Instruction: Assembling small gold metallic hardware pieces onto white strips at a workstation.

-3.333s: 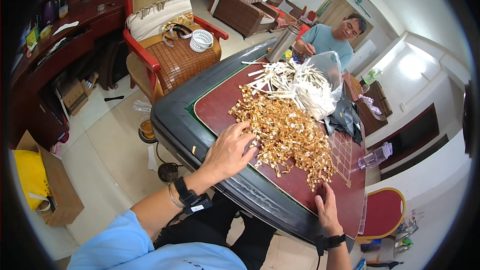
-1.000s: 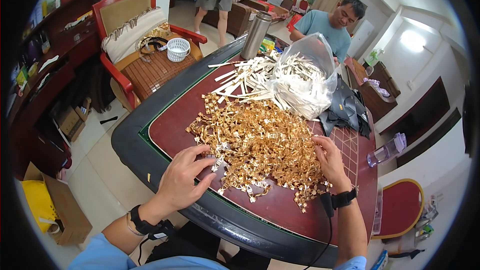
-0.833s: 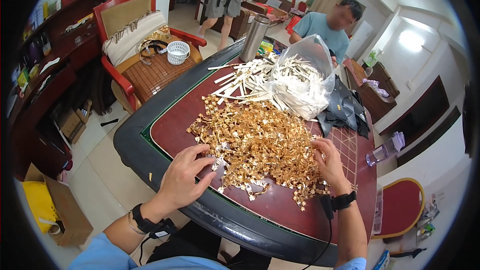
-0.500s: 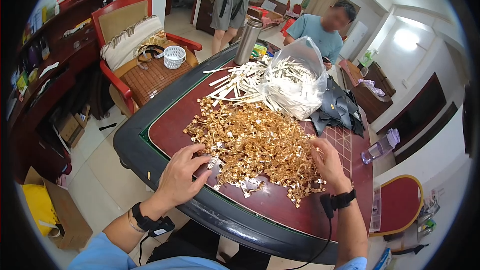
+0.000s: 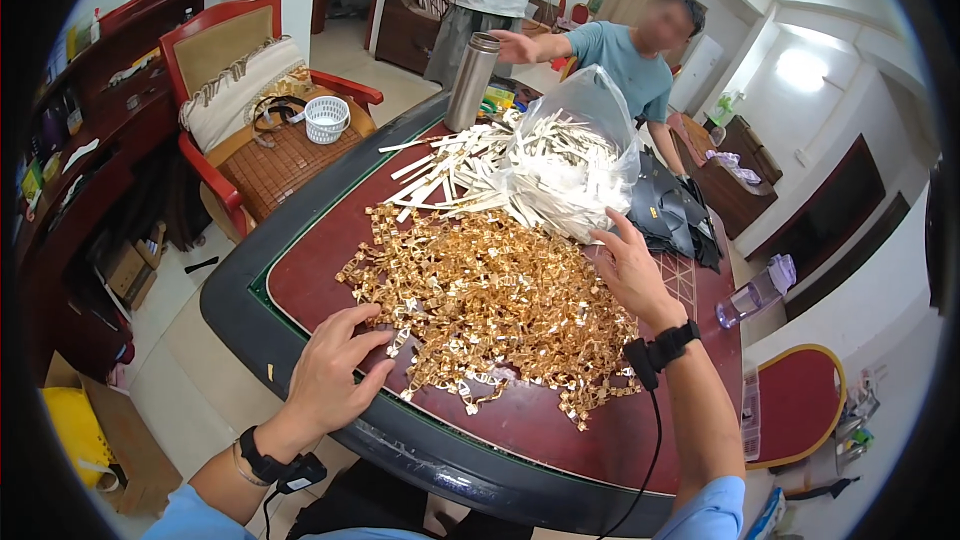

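Observation:
A wide pile of small gold-coloured metal pieces [image 5: 490, 300], buckle-like in shape, covers the middle of the dark red tabletop [image 5: 310, 275]. At the pile's near left edge rests my left hand [image 5: 340, 365], its fingers apart and bent; I see nothing held in it. My right hand [image 5: 635, 275] is at the pile's right side with fingers stretched toward a clear plastic bag [image 5: 620, 130], and nothing shows in its grasp. White strips [image 5: 560, 165] fill the bag and spill out leftward behind the gold pieces. Whether my right fingertips touch the bag, I cannot tell.
Behind the strips stands a steel flask [image 5: 471, 83]. Black sheet pieces [image 5: 675, 210] lie right of the bag, and a clear purple-lidded bottle [image 5: 755, 292] is at the right edge. One person sits across the table, arm extended; another stands behind. A red-framed armchair [image 5: 225, 165] holds a white basket [image 5: 326, 120].
My right hand has moved away from me, from the pile's right edge toward the bag, its fingers straightening. The seated person has stretched out an arm, and the standing person has come closer.

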`<state>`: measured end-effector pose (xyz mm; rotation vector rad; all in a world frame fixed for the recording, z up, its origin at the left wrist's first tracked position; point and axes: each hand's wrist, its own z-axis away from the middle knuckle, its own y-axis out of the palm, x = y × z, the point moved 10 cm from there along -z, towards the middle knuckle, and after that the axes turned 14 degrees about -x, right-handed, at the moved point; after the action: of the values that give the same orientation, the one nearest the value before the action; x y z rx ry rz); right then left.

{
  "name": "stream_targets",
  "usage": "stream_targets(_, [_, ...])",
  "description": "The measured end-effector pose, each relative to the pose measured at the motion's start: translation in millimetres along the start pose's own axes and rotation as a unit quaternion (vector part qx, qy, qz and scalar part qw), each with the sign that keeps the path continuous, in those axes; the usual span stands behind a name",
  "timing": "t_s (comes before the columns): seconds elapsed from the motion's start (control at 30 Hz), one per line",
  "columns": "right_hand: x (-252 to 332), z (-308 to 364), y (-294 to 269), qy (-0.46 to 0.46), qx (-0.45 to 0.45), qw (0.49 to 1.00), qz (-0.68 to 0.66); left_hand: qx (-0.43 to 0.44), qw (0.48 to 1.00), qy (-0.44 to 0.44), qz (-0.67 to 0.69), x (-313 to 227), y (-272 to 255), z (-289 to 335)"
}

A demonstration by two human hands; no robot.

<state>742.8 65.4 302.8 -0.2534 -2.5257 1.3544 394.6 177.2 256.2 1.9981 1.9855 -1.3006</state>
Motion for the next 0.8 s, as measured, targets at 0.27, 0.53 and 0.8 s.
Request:
stream_targets(0.27, [-2.2,-23.3,25.8,-0.045,0.001,0.998,0.035,-0.002,1.0,-0.002,0.001,0.6,0.5,-1.3])
stream_targets(0.53, [-7.4,-28.9,43.5,-0.093,0.024,0.995,0.035,0.001,1.0,-0.002,0.002,1.2,2.0,-2.1])
stream_targets(0.8, [-6.0,-19.8,33.9,-0.082,0.033,0.995,0.034,-0.003,1.0,0.001,0.009,1.2,0.0,-2.5])
